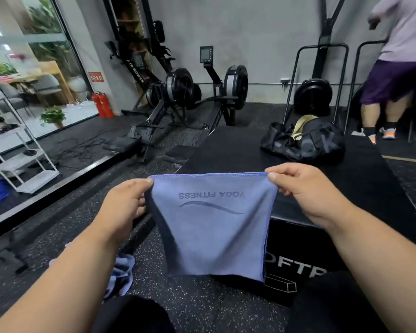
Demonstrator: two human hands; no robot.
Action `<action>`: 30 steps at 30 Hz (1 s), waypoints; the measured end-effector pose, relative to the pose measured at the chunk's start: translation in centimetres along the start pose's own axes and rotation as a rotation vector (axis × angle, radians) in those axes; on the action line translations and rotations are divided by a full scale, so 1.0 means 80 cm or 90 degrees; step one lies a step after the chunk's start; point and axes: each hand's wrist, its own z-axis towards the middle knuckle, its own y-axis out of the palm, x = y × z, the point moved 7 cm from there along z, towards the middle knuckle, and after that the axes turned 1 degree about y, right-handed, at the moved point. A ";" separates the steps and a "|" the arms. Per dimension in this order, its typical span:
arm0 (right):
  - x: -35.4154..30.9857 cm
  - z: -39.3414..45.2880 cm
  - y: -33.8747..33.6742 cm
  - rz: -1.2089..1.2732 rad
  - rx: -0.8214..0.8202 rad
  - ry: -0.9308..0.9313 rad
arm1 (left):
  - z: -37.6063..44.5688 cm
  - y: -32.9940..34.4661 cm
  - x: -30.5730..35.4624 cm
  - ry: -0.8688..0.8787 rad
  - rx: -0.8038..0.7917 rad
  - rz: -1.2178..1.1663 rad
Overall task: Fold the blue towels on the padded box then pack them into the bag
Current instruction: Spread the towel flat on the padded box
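Two hands hold one blue towel up by its top corners, so we judge we are in the folding step, with packing not yet begun. Our left hand pinches the left corner between thumb and fingertips; our right hand pinches the right corner the same way, each grip closed on cloth. Both forearms reach forward and the top edge is pulled fairly taut between them. We see the towel hanging free in front of the padded box, its lower edge near the floor, its printed lettering reading mirrored to us. Next, we judge, the towel wants laying flat on the box top, edges squared, then doubling over. Our bag sits at the far end of the box, mouth open. Another blue towel lies crumpled on the floor by our left forearm
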 end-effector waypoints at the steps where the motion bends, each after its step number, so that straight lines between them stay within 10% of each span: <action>1: 0.001 -0.007 0.006 0.020 0.005 0.010 | -0.007 -0.004 -0.001 -0.006 0.011 -0.017; 13: 0.013 -0.079 0.110 0.176 -0.043 0.096 | -0.092 0.073 -0.009 -0.082 -0.087 -0.083; 30: -0.002 -0.110 0.161 0.259 -0.108 0.142 | -0.144 0.091 0.003 0.103 -0.154 0.028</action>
